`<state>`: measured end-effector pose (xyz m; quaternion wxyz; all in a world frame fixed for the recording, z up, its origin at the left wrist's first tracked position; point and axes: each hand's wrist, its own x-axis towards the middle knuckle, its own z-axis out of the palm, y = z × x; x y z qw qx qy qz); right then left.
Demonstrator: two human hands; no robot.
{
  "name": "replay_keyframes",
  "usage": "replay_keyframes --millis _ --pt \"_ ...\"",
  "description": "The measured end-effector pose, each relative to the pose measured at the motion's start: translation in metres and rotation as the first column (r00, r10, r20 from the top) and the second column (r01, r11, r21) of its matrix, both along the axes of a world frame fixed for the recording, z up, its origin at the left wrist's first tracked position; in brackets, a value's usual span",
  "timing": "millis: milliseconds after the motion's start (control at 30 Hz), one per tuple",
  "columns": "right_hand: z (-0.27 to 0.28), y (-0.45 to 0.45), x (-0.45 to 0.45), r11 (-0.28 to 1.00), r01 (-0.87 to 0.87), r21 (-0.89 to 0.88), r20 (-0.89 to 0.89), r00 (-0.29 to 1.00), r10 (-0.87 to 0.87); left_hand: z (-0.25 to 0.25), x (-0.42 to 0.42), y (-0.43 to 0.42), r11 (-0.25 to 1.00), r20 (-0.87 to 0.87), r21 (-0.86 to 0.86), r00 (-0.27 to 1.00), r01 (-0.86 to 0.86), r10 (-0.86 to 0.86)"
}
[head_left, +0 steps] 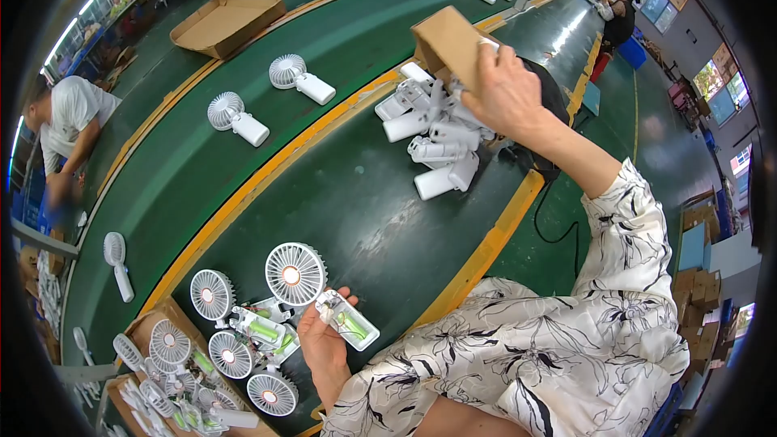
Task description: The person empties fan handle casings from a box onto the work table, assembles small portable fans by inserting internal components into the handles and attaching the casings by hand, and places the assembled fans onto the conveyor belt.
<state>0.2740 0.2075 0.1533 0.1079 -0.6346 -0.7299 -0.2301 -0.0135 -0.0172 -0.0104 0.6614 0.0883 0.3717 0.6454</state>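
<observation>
My left hand [324,348] is closed around a white handheld fan [296,273] whose handle lies open, showing a green battery and wires. My right hand [508,91] is closed on a small cardboard box [447,42], which is tilted over a heap of white plastic handle shells [437,142] on the bench. A bit of white shows by its fingertips, too small to name. Left of the held fan lie several more fans with opened handles, among them one white fan [213,294] and another fan [273,392].
A cardboard box [166,311] at lower left holds several fans. On the green conveyor belt [198,166] lie several fans, such as one white fan [301,78]. A cardboard tray [227,24] stands beyond. Across the belt sits a co-worker [77,117]. A black bag-like thing [554,97] is behind my right wrist.
</observation>
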Motion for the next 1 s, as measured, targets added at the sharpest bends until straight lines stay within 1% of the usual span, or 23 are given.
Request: replay_keyframes --millis 100,133,200,233,333,400,433,467,500,533,567,600,633,667,700,733,767,833,900,967,1000 --pt "-0.003 -0.002 -0.025 0.997 -0.073 -0.031 0.077 0.994 0.075 -0.001 -0.002 -0.002 1.0 0.016 0.008 1.0 0.005 -0.005" --pt "-0.001 -0.004 -0.03 0.996 -0.079 -0.031 0.077 0.994 0.081 -0.002 -0.002 -0.003 1.0 0.024 0.017 1.0 0.005 -0.005" --pt "0.007 -0.009 -0.038 0.973 -0.208 0.097 0.113 0.974 0.197 -0.004 -0.004 -0.003 1.0 0.009 0.007 1.0 -0.004 0.004" --pt "0.012 -0.01 -0.038 0.959 -0.232 0.161 0.124 0.969 0.213 -0.005 -0.004 -0.003 1.0 -0.005 -0.001 1.0 -0.006 0.006" --pt "0.035 -0.015 -0.036 0.951 -0.204 0.234 0.135 0.975 0.176 -0.007 -0.004 -0.004 1.0 -0.007 0.015 1.0 -0.006 0.006" --pt "0.049 -0.015 -0.027 0.93 -0.189 0.314 0.156 0.977 0.146 -0.008 -0.003 -0.003 1.0 -0.029 0.014 1.0 0.011 -0.011" --pt "0.055 -0.014 -0.021 0.927 -0.154 0.341 0.129 0.985 0.116 -0.007 -0.003 -0.003 1.0 -0.053 0.002 0.998 0.016 -0.016" --pt "0.06 -0.015 -0.016 0.923 -0.119 0.365 0.097 0.991 0.09 -0.011 -0.002 -0.003 1.0 -0.026 0.021 1.0 0.016 -0.016" --pt "0.066 -0.015 -0.016 0.914 -0.11 0.391 0.057 0.994 0.095 -0.008 -0.001 -0.001 0.998 -0.06 0.051 0.998 0.023 -0.02" --pt "0.067 -0.012 -0.012 0.903 -0.142 0.406 -0.054 0.982 0.179 -0.006 0.0 0.001 0.998 -0.055 0.05 0.998 0.037 -0.035" --pt "0.068 -0.01 -0.01 0.92 -0.155 0.36 -0.191 0.953 0.235 -0.008 -0.002 0.002 0.996 -0.022 0.076 0.999 0.042 -0.041" --pt "0.067 -0.009 -0.013 0.933 -0.202 0.299 -0.362 0.88 0.306 -0.01 -0.004 0.003 0.997 -0.04 0.057 0.997 0.061 -0.058" --pt "0.053 0.0 -0.012 0.923 -0.325 0.206 -0.7 0.61 0.371 -0.009 -0.004 0.002 0.998 -0.057 0.026 0.997 0.052 -0.051" --pt "0.042 0.009 -0.011 0.872 -0.463 0.157 -0.853 0.382 0.356 -0.011 -0.003 0.003 0.998 -0.07 -0.009 0.996 0.058 -0.058" --pt "0.03 0.009 -0.018 0.852 -0.522 0.048 -0.96 0.212 0.184 -0.01 0.001 -0.001 0.997 -0.062 -0.033 0.995 0.07 -0.072" --pt "0.013 0.019 -0.014 0.893 -0.427 -0.138 -0.936 0.351 0.023 -0.008 0.003 -0.001 0.994 -0.062 -0.057 0.994 0.088 -0.092" --pt "-0.005 0.024 -0.025 0.877 -0.448 -0.173 -0.945 0.327 -0.02 -0.005 0.004 -0.001 0.994 -0.059 -0.067 0.994 0.089 -0.093" --pt "-0.003 0.003 -0.067 0.734 -0.572 -0.365 -0.931 0.212 -0.298 0.001 0.008 -0.001 0.991 -0.05 -0.089 0.993 0.101 -0.105" --pt "-0.014 0.004 -0.096 0.584 -0.7 -0.41 -0.898 0.197 -0.394 0.0 0.009 0.0 0.99 -0.095 -0.067 0.987 0.125 -0.131" --pt "-0.023 -0.002 -0.13 0.47 -0.751 -0.463 -0.855 0.238 -0.461 -0.001 0.006 0.004 0.992 -0.089 -0.04 0.988 0.122 -0.126" --pt "-0.025 -0.006 -0.146 0.433 -0.755 -0.492 -0.842 0.286 -0.458 -0.004 0.006 0.005 0.992 -0.095 -0.027 0.988 0.119 -0.121"
